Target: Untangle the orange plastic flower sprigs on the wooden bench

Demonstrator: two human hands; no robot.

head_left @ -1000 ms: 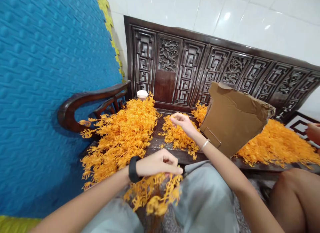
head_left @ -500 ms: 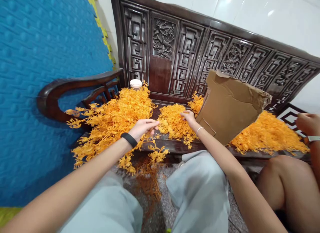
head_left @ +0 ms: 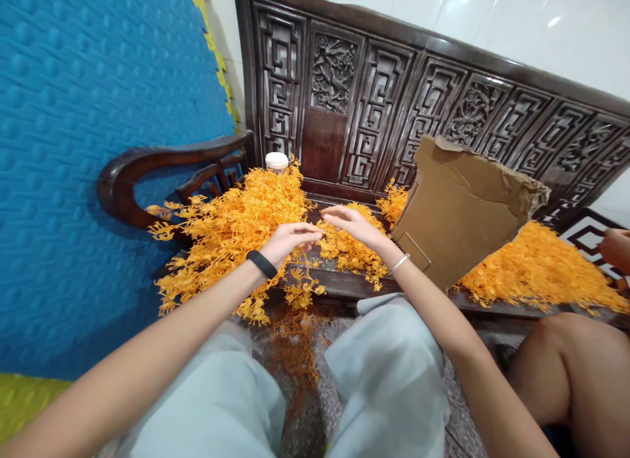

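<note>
My left hand (head_left: 294, 240), with a black wristband, is closed in a pinch on an orange plastic sprig (head_left: 304, 289) whose branched part hangs below the fingers. Close to those fingertips is my right hand (head_left: 355, 226), wearing a thin bracelet. Its fingers are stretched forward and slightly apart, and I see nothing in them. A large heap of orange sprigs (head_left: 241, 215) lies left of my left hand. Beneath the right hand sits a smaller pile of loose orange pieces (head_left: 352, 247) on the dark wooden bench (head_left: 339, 284).
An upright cardboard piece (head_left: 467, 212) stands right of the small pile. Beyond it lies another orange heap (head_left: 536, 268), near another person's hand (head_left: 615, 248) and knee. A white-lidded container (head_left: 276, 161) stands behind the left heap. Reddish-brown stems (head_left: 298, 353) lie on the floor.
My right hand has moved left from the small pile towards my left hand, its fingers straightening. The view has shifted slightly, and the other person's hand shows less.
</note>
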